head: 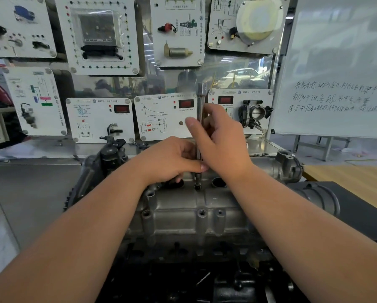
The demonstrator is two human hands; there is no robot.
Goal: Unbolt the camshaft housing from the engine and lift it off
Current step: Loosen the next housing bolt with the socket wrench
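Both hands are on the long chrome steel extension bar (200,119), standing near upright with its lower socket end down on a bolt (197,186) in the top of the grey cast-aluminium camshaft housing (196,206); right hand (221,143) wraps the upper shaft, fingers curled round it, likely to spin it; left hand (172,159) pinches the lower shaft just above the housing, probably steadying the tip so it stays seated on the bolt head; hands close together, near touching; no ratchet handle on top of the bar, so I'd judge this bolt is already cracked loose and being run out by hand; housing sits on the dark engine block (205,276), centre of view, not yet lifted; several near-edge bolt holes (201,213) look empty, so unbolting seems well along; white training panels (100,119) behind.
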